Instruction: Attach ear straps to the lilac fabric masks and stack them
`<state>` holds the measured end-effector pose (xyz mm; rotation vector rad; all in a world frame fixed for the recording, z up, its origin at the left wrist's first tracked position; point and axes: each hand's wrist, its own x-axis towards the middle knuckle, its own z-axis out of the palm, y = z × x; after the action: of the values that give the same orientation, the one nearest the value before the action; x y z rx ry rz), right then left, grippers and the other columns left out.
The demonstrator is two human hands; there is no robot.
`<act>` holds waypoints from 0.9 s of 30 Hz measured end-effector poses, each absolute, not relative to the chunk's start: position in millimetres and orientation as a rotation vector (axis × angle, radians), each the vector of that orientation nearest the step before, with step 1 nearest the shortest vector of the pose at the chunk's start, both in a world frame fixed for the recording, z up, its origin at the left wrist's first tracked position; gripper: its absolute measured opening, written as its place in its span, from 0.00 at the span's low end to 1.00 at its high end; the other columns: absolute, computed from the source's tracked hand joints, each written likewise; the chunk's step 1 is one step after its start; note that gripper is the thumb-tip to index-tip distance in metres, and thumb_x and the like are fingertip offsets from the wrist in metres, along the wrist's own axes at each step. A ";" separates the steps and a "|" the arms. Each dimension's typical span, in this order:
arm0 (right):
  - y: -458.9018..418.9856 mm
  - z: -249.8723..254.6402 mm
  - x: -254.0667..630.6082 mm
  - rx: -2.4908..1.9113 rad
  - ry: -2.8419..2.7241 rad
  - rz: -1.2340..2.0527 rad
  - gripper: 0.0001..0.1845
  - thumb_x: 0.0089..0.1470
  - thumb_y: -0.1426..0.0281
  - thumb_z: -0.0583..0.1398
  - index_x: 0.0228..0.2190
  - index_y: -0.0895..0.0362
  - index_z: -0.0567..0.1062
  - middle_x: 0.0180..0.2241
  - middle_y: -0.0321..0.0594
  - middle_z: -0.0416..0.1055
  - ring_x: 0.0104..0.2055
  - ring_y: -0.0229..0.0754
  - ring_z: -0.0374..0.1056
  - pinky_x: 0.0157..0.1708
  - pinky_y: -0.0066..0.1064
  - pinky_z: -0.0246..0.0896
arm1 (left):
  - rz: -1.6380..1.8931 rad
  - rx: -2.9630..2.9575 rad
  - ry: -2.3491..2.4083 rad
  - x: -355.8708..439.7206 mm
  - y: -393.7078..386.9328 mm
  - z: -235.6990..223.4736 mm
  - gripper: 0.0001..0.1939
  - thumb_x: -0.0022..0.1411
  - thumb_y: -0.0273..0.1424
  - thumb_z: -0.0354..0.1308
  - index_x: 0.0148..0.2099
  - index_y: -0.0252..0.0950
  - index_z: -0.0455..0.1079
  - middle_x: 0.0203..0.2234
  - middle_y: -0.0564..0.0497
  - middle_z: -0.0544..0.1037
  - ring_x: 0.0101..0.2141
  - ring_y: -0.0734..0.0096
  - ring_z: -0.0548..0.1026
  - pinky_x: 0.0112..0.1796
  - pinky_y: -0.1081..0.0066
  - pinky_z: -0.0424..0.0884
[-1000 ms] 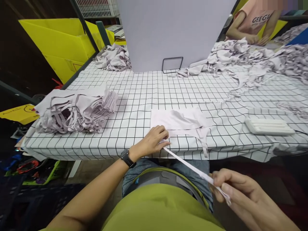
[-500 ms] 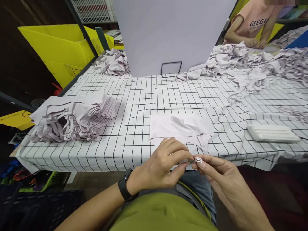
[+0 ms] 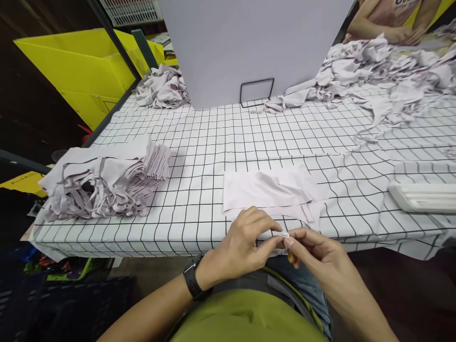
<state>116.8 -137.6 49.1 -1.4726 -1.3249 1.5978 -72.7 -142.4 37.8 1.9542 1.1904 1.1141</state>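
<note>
Bundle of folded pale cloth [image 3: 107, 175] noted at left on the gridded tabletop [image 3: 199, 180]; flat pale garment [image 3: 267, 190] laid out just beyond the hands. Small white piece [image 3: 285, 234] pinched between fingertips of left hand [image 3: 245, 242] and right hand [image 3: 317, 251]. Drop past the near edge judged possible if either shallow pinch is slackened.

a grey panel [image 3: 245, 47] stands upright on the tabletop [image 3: 204, 161], a black wire frame [image 3: 257, 81] at its base. a yellow box [image 3: 81, 69] sits past the left edge; a white ridged object [image 3: 425, 197] lies toward the near right corner.
</note>
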 end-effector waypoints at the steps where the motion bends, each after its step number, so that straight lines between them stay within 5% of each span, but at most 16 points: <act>1: -136.3 49.8 116.3 -1.465 -1.328 1.616 0.20 0.53 0.50 0.68 0.30 0.55 0.80 0.22 0.36 0.70 0.25 0.38 0.65 0.26 0.28 0.63 | 1.089 1.955 1.191 -71.3 -140.6 38.9 0.03 0.68 0.28 0.59 0.39 0.37 0.72 0.32 0.50 0.78 0.37 0.66 0.73 0.41 0.65 0.69; 11: -126.9 59.2 110.4 -1.498 -1.229 1.724 0.23 0.48 0.50 0.71 0.34 0.57 0.81 0.24 0.38 0.74 0.22 0.38 0.68 0.23 0.29 0.67 | 0.812 1.444 1.287 -74.3 -122.7 56.6 0.07 0.62 0.29 0.61 0.30 0.35 0.71 0.27 0.54 0.76 0.28 0.74 0.69 0.28 0.72 0.61; 15: -130.6 54.5 108.2 -1.480 -1.308 1.764 0.24 0.48 0.47 0.70 0.30 0.56 0.80 0.23 0.37 0.74 0.20 0.38 0.67 0.21 0.28 0.65 | 0.711 1.395 1.209 -80.6 -124.4 52.5 0.09 0.63 0.29 0.60 0.29 0.35 0.72 0.25 0.54 0.77 0.28 0.74 0.71 0.30 0.73 0.65; 23: -119.3 40.4 103.8 -1.560 -1.112 1.658 0.23 0.47 0.49 0.70 0.26 0.56 0.78 0.16 0.32 0.62 0.18 0.35 0.55 0.17 0.27 0.49 | 0.657 2.151 1.598 -86.1 -110.8 21.8 0.07 0.68 0.28 0.55 0.47 0.35 0.71 0.44 0.44 0.76 0.45 0.56 0.71 0.44 0.58 0.70; 27: -110.3 39.1 99.8 -1.539 -1.010 1.681 0.21 0.44 0.52 0.72 0.22 0.56 0.77 0.16 0.32 0.63 0.20 0.35 0.56 0.19 0.27 0.53 | 0.462 2.373 1.662 -83.8 -94.3 12.2 0.07 0.70 0.28 0.53 0.40 0.34 0.73 0.39 0.45 0.76 0.41 0.58 0.70 0.38 0.60 0.66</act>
<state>99.8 -110.3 39.1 -1.5392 -1.0102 1.6811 -83.8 -94.3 12.2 2.3733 1.6624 0.4619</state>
